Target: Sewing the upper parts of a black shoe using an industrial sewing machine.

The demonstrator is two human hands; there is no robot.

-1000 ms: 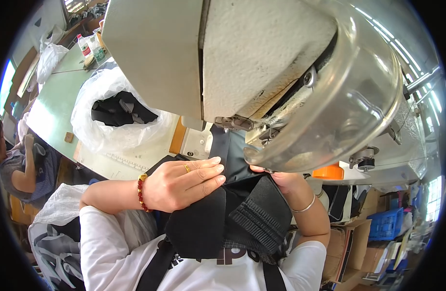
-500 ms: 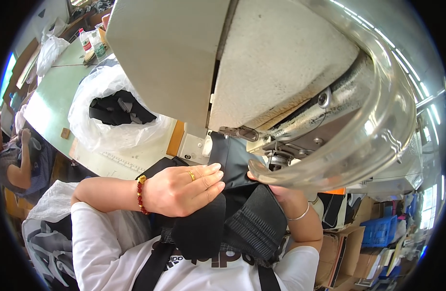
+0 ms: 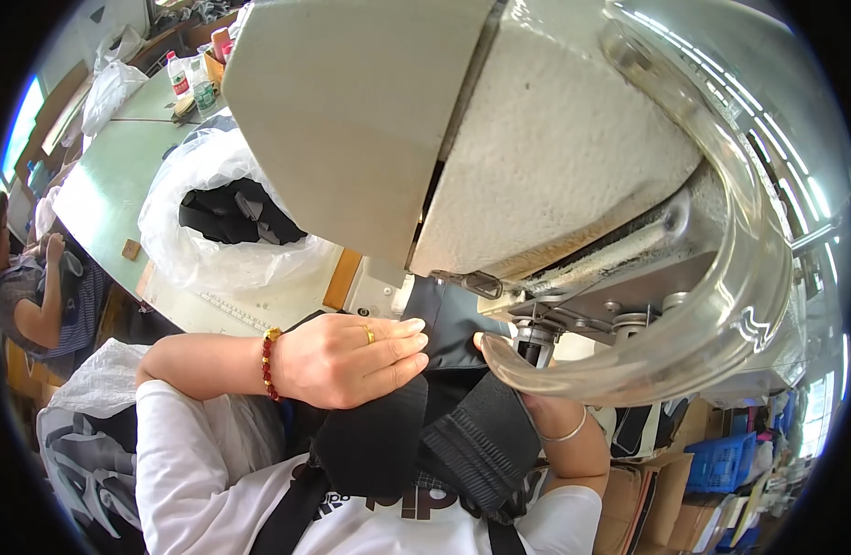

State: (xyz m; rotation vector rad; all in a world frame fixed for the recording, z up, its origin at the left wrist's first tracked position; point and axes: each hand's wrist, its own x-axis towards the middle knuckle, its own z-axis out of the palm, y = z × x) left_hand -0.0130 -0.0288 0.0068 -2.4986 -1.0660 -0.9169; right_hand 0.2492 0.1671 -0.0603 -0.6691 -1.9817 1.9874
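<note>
1. The left hand (image 3: 347, 361) lies flat in the middle of the frame, fingers stretched out together and pressing down on a black fabric piece (image 3: 416, 416). It is open rather than clenched, with a gold ring on one finger and a red bead bracelet (image 3: 270, 363) at the wrist.
2. The right hand (image 3: 527, 393) sits just right of centre, mostly hidden under the clear curved guard (image 3: 721, 314) of the sewing machine (image 3: 499, 157). Only a fingertip and the wrist with a thin silver bangle (image 3: 564, 430) show, so I cannot tell whether it is open or closed.
3. The black fabric piece runs from the lower middle of the frame up under the machine head, between the two hands. Its ribbed black part (image 3: 485, 444) lies at lower centre.
4. The sewing machine fills the upper centre and right of the frame, pale and rough-surfaced.
5. In the left of the frame, a clear plastic bag (image 3: 213, 240) holding dark cloth rests on the pale green table (image 3: 102, 194).
6. Bottles (image 3: 177, 74) stand at the upper left end of the table.
7. Another person (image 3: 37, 296) sits at the far left edge.
8. A blue crate (image 3: 721, 462) shows at lower right.
</note>
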